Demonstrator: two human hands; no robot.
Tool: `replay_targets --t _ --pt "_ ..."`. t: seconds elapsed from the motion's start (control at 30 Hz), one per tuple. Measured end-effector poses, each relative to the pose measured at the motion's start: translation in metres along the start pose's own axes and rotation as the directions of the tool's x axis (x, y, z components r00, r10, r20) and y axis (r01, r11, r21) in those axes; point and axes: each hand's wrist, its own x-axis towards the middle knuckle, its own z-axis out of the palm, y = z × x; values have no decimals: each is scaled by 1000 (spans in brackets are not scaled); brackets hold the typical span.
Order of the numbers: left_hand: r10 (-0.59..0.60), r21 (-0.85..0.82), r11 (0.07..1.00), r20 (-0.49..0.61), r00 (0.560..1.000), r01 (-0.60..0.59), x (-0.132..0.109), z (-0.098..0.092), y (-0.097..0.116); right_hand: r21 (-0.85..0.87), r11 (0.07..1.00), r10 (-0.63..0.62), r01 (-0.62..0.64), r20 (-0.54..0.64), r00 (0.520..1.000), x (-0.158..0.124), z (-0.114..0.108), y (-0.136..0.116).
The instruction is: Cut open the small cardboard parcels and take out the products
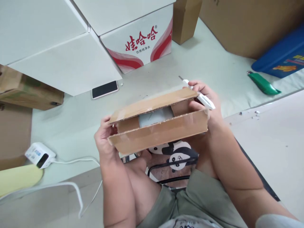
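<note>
Between my two hands is a small brown cardboard box (161, 131), with its top flaps parted along a long gap. Through the gap I see the box's inner walls and a pale grey-white area. My left hand (105, 134) is closed on the box's left end, its fingers partly behind the cardboard. The right end is gripped by my right hand (205, 95), which also has a white utility knife (201, 98) tucked in it. The knife's narrow tip points away to the upper left.
A phone (104, 90) lies on the pale green tabletop (78, 126). Behind it stand white cartons (142, 41). To the right are a green-handled cutter (263, 84) and a blue container (280, 53). A white corded device (40, 155) sits left, near a white hanger (71, 183).
</note>
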Motion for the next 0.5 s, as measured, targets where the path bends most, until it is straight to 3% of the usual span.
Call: replay_targets --t 0.03,0.1,0.17,0.3,0.37,0.43,0.5 --pt "7 -39 999 24 1000 -6 -1 -1 -1 -13 1000 -13 14 15 1000 0 0 -2" --pt "136 -114 986 136 981 -121 -2 -6 -1 -32 999 -39 40 24 999 -2 1 -10" --pt "268 -122 962 293 918 -242 -4 -11 2 -42 998 -52 52 9 999 -4 3 -18" --pt "336 15 916 515 788 -401 -8 -18 18 -65 996 -65 66 8 998 -7 8 -25" --pt "295 168 880 538 789 -444 -8 -19 29 -87 993 -78 80 35 996 -6 9 -22" --pt "229 354 820 517 825 -450 -7 -17 37 -93 992 -76 82 68 995 -6 9 -17" --pt "237 481 738 472 849 -473 -5 -13 41 -91 992 -78 86 95 992 -5 9 -14"
